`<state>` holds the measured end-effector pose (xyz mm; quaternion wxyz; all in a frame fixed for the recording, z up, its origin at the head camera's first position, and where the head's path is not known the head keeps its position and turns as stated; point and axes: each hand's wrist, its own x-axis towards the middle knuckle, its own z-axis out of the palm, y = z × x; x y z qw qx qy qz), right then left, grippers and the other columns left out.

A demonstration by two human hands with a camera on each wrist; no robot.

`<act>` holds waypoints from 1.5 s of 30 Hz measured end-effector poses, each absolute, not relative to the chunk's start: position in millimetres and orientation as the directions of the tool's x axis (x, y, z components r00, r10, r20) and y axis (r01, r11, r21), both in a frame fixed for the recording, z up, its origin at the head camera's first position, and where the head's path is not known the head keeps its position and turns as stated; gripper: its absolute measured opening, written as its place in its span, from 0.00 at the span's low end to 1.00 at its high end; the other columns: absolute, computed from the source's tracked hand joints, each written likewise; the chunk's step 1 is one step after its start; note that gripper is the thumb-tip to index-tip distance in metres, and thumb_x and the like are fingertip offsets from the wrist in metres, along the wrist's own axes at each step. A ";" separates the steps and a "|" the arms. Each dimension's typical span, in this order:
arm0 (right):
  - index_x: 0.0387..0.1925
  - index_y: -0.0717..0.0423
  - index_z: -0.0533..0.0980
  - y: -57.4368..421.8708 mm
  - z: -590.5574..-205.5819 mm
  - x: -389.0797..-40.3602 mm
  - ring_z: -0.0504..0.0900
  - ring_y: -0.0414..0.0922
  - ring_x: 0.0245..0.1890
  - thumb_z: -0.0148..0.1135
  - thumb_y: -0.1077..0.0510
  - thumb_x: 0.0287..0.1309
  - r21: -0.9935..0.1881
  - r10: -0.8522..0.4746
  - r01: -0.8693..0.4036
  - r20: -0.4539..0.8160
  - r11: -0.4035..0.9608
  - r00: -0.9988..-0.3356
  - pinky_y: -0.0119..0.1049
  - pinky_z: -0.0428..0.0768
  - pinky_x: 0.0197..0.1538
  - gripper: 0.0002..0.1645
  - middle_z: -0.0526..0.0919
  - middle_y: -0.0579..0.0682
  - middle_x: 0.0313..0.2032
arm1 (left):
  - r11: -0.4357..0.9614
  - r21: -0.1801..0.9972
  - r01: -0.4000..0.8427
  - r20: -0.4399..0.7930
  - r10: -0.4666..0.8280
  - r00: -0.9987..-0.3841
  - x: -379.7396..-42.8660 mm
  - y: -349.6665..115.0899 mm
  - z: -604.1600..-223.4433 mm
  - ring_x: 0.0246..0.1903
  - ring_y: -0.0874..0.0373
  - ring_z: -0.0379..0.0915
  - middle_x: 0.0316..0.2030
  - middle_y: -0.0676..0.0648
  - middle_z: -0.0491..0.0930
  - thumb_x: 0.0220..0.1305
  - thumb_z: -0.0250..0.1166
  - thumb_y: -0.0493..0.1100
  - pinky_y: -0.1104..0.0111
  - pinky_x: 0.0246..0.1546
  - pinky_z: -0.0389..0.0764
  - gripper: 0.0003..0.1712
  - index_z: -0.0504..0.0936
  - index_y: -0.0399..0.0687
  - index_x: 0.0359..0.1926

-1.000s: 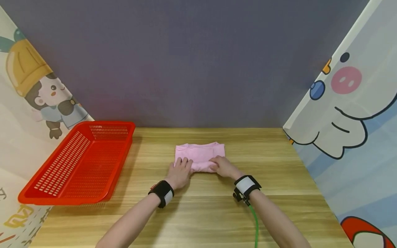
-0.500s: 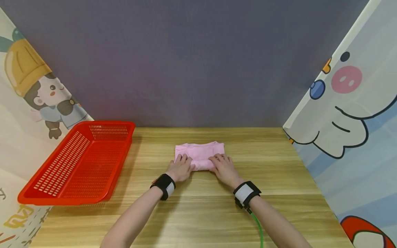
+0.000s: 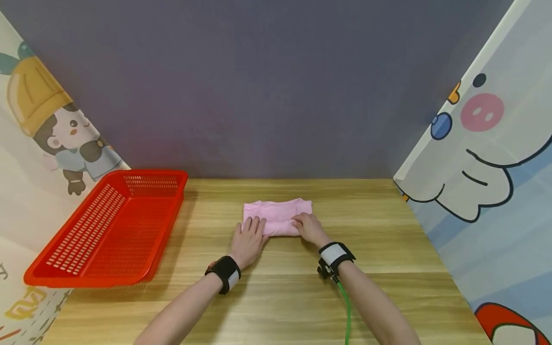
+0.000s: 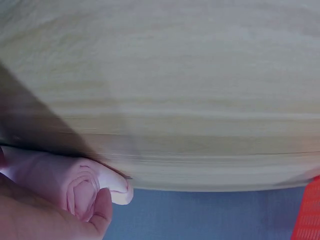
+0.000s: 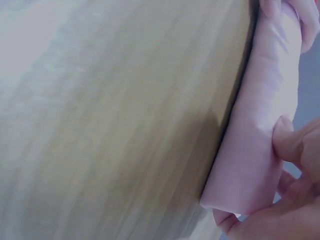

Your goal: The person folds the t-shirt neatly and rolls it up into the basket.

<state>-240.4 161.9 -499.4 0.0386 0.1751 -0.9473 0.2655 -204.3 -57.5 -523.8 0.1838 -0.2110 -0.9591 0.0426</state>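
A pink cloth lies in the middle of the wooden table, its near part rolled up and its far part flat. The left wrist view shows the coiled end of the roll, with a fingertip curled against it. My left hand holds the roll's left end, fingers over the top and thumb at the near side. At the right end, my right hand grips the roll, and the right wrist view shows its thumb pressed on the pink fabric with other fingers curled at the end.
To the left stands a red plastic basket with perforated walls. A grey panel rises behind the table, and printed sheets hang at both sides. A green cable trails from the right wristband.
The right hand's fingers spread over the roll half a second ago and have now curled in at its end again. The roll's near edge has shifted slightly away from me.
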 end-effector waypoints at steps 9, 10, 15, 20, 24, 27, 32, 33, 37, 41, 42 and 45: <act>0.39 0.53 0.79 161.0 -500.3 -242.6 0.77 0.53 0.38 0.53 0.57 0.58 -0.430 -0.284 -0.320 0.148 0.844 -0.947 0.47 0.73 0.42 0.11 0.80 0.53 0.33 | 0.932 0.019 0.361 0.148 0.354 -0.923 -220.2 -52.8 -512.3 0.50 0.48 0.61 0.50 0.46 0.67 0.66 0.42 0.55 0.53 0.40 0.68 0.22 0.63 0.49 0.54; 0.41 0.53 0.78 160.9 -501.6 -240.7 0.76 0.54 0.39 0.51 0.56 0.60 -0.399 -0.288 -0.329 0.162 0.856 -0.944 0.47 0.73 0.42 0.12 0.79 0.53 0.35 | 0.935 0.035 0.354 0.127 0.347 -0.929 -221.7 -52.1 -510.4 0.50 0.48 0.61 0.49 0.47 0.67 0.66 0.41 0.55 0.53 0.39 0.68 0.21 0.64 0.50 0.53; 0.56 0.47 0.67 158.9 -507.9 -225.4 0.69 0.56 0.50 0.45 0.45 0.61 -0.249 -0.302 -0.338 0.173 0.907 -0.937 0.52 0.71 0.45 0.23 0.72 0.53 0.48 | 0.945 0.087 0.316 0.047 0.313 -0.949 -228.6 -50.7 -504.0 0.51 0.47 0.61 0.48 0.48 0.69 0.67 0.39 0.55 0.50 0.39 0.69 0.20 0.67 0.50 0.50; 0.61 0.45 0.60 153.7 -510.7 -216.5 0.61 0.54 0.58 0.55 0.37 0.52 -0.159 -0.321 -0.353 0.197 0.922 -0.926 0.54 0.67 0.48 0.37 0.65 0.52 0.55 | 0.952 0.095 0.291 0.008 0.292 -0.956 -236.7 -51.3 -502.5 0.52 0.47 0.62 0.48 0.49 0.70 0.67 0.38 0.56 0.51 0.36 0.72 0.21 0.69 0.50 0.47; 0.57 0.47 0.62 149.9 -516.0 -218.4 0.62 0.53 0.55 0.56 0.39 0.52 -0.089 -0.311 -0.338 0.232 0.937 -0.922 0.52 0.69 0.45 0.34 0.66 0.52 0.53 | 0.953 0.110 0.283 -0.020 0.286 -0.958 -241.8 -50.1 -502.8 0.52 0.48 0.62 0.47 0.51 0.71 0.67 0.36 0.57 0.51 0.36 0.72 0.22 0.70 0.51 0.45; 0.54 0.49 0.63 149.1 -519.0 -222.1 0.64 0.53 0.52 0.52 0.40 0.55 -0.063 -0.312 -0.333 0.228 0.941 -0.923 0.51 0.71 0.43 0.29 0.68 0.52 0.50 | 0.949 0.134 0.284 -0.018 0.289 -0.957 -242.7 -49.2 -503.0 0.51 0.48 0.63 0.46 0.50 0.72 0.67 0.35 0.58 0.51 0.36 0.72 0.22 0.70 0.51 0.44; 0.50 0.51 0.67 150.5 -513.7 -229.9 0.68 0.54 0.46 0.50 0.43 0.58 -0.120 -0.343 -0.371 0.206 0.921 -0.917 0.51 0.71 0.39 0.23 0.72 0.53 0.43 | 0.942 0.081 0.326 0.083 0.320 -0.944 -237.3 -51.9 -508.3 0.51 0.49 0.62 0.48 0.48 0.69 0.66 0.37 0.59 0.53 0.36 0.72 0.24 0.67 0.49 0.50; 0.50 0.51 0.68 151.1 -511.7 -231.7 0.68 0.54 0.45 0.49 0.43 0.58 -0.134 -0.353 -0.381 0.194 0.915 -0.915 0.51 0.71 0.39 0.23 0.72 0.53 0.42 | 0.939 0.042 0.341 0.110 0.335 -0.936 -235.4 -52.8 -509.8 0.52 0.49 0.62 0.49 0.47 0.68 0.65 0.39 0.61 0.53 0.37 0.72 0.26 0.65 0.48 0.52; 0.49 0.50 0.68 154.1 -504.5 -239.8 0.69 0.54 0.45 0.48 0.43 0.59 -0.179 -0.387 -0.400 0.105 0.899 -0.916 0.52 0.72 0.40 0.22 0.72 0.53 0.42 | 0.916 -0.120 0.383 0.218 0.400 -0.890 -228.7 -55.5 -516.9 0.55 0.49 0.61 0.55 0.45 0.66 0.62 0.44 0.64 0.53 0.42 0.71 0.34 0.60 0.47 0.60; 0.50 0.51 0.67 157.6 -499.7 -247.0 0.68 0.55 0.47 0.47 0.43 0.60 -0.203 -0.411 -0.404 0.007 0.892 -0.912 0.52 0.71 0.42 0.22 0.71 0.54 0.44 | 0.909 -0.116 0.401 0.269 0.417 -0.868 -229.5 -55.2 -521.1 0.54 0.49 0.63 0.53 0.45 0.68 0.63 0.45 0.61 0.52 0.41 0.72 0.31 0.62 0.46 0.59; 0.51 0.51 0.67 158.2 -498.9 -248.8 0.68 0.55 0.47 0.46 0.44 0.61 -0.208 -0.415 -0.404 -0.015 0.891 -0.909 0.52 0.71 0.43 0.22 0.71 0.55 0.45 | 0.910 -0.093 0.404 0.269 0.414 -0.870 -231.3 -55.1 -521.6 0.53 0.48 0.63 0.52 0.45 0.68 0.63 0.44 0.60 0.52 0.41 0.71 0.29 0.63 0.47 0.58; 0.51 0.51 0.67 158.7 -496.0 -252.9 0.67 0.55 0.47 0.46 0.46 0.62 -0.234 -0.421 -0.398 -0.059 0.887 -0.905 0.51 0.70 0.46 0.20 0.71 0.55 0.46 | 0.917 -0.021 0.398 0.230 0.392 -0.891 -239.3 -55.0 -521.7 0.52 0.49 0.62 0.50 0.48 0.70 0.65 0.42 0.59 0.51 0.43 0.70 0.25 0.65 0.49 0.54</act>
